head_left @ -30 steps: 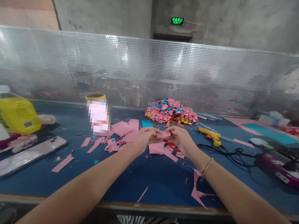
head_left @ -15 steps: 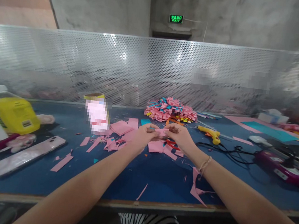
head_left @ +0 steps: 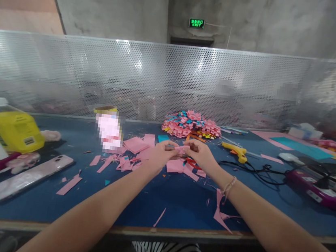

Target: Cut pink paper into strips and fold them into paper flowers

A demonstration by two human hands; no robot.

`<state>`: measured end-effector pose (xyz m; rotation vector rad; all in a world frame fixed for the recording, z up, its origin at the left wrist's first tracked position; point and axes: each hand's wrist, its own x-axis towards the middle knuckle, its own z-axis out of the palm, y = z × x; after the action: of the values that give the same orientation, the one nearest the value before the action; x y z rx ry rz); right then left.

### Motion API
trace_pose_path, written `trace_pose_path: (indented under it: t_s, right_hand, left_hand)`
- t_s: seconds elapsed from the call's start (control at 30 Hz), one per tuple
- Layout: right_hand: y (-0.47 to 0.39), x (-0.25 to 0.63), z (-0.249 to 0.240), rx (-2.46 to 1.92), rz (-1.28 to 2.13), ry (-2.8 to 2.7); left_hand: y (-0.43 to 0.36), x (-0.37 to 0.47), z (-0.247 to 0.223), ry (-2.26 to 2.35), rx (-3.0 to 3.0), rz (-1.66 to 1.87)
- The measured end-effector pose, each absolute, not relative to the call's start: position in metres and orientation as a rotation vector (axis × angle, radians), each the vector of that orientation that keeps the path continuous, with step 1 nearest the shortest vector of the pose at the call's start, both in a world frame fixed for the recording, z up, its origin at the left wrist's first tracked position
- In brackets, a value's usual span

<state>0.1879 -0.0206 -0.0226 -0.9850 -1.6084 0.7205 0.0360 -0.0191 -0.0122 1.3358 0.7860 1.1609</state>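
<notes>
Between my two hands, above the middle of the blue table (head_left: 134,203), is a small piece of pink paper (head_left: 181,148). My left hand (head_left: 164,152) pinches its left end, and my right hand (head_left: 198,150) has fingers closed on its right end. Pink paper sheets (head_left: 136,144) and cut scraps (head_left: 125,163) lie left of and below the hands. Under the right hand are more pink pieces (head_left: 178,166) and something red (head_left: 193,164), partly covered. Behind the hands sits a heap of pink, blue and yellow folded paper pieces (head_left: 191,122).
Right of my hands lies a yellow glue gun (head_left: 235,151), its black cord running toward a purple power strip (head_left: 316,189). On the left are a phone (head_left: 30,176), a bottle of yellow liquid (head_left: 13,127) and a round container (head_left: 106,128). A perforated metal screen (head_left: 150,70) closes the table's back.
My hands stay in nearly the same place, with the fingers shifting slightly on the pink paper. The view has tilted a little.
</notes>
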Motion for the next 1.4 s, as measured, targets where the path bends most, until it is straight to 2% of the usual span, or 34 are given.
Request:
trace_pose_path:
  t_s: [0.53,0.83,1.3,1.4]
  right_hand:
    - [-0.029,0.184,-0.016,-1.034,0.683,-1.654]
    - [-0.017,0.189,-0.02,-0.956,1.0,-1.38]
    - [-0.013,0.19,-0.025,-1.008,0.8,-1.476]
    - [-0.015,0.187,-0.026,-1.009,0.911,-1.443]
  left_hand:
    - [-0.024,0.041,-0.01,0.869,1.458,1.141]
    - [-0.018,0.036,-0.01,0.959,1.493,1.192]
    - [-0.019,0.038,-0.011,0.941,1.376,1.187]
    - [-0.017,0.036,-0.012,0.925,1.316,1.23]
